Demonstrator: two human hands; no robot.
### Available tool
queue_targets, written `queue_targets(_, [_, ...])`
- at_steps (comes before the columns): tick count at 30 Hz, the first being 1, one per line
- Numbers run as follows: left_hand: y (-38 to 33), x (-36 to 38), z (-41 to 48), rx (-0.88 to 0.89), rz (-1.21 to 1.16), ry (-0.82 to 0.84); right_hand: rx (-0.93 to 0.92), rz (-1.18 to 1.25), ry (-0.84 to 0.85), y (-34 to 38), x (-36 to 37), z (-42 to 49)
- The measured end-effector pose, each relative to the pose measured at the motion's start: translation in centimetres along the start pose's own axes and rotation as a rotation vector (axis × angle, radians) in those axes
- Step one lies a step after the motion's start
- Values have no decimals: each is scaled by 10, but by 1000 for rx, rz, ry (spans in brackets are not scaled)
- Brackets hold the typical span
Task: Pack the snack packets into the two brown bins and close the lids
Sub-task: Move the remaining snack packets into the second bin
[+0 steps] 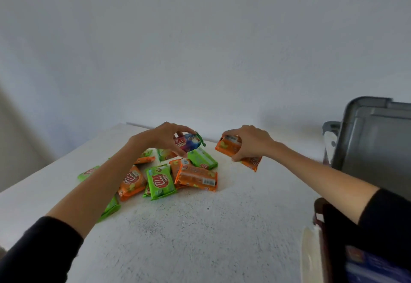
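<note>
Head view: both hands reach over the heap of snack packets (160, 181) on the white counter (200, 238).
Left hand (162, 137): fingers and thumb clamped across a purple packet (189, 143), held just above the heap's far end.
Right hand (251, 143): fingers clamped on orange packets (229, 148), held beside the heap, long axis sloping down to the right.
Brown bin (321, 220): at the near right edge, grey lid (373, 140) raised.
Turning point: the bin lies right of and behind both hands, and the right hand is nearer, so it probably goes first.
</note>
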State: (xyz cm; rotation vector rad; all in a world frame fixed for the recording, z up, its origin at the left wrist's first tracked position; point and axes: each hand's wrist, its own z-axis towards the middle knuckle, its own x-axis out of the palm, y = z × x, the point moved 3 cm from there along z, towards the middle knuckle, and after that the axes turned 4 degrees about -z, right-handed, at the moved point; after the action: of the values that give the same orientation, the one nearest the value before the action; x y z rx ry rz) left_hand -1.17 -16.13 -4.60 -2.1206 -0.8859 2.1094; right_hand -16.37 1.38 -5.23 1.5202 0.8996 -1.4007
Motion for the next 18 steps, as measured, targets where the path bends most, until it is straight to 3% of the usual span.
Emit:
queue_targets(10, [-188, 20, -21, 445, 228, 71, 144, 107, -124, -68, -79, -171])
queue_targets(18, [-294, 86, -50, 689, 215, 202, 246, 76, -5, -116, -66, -288])
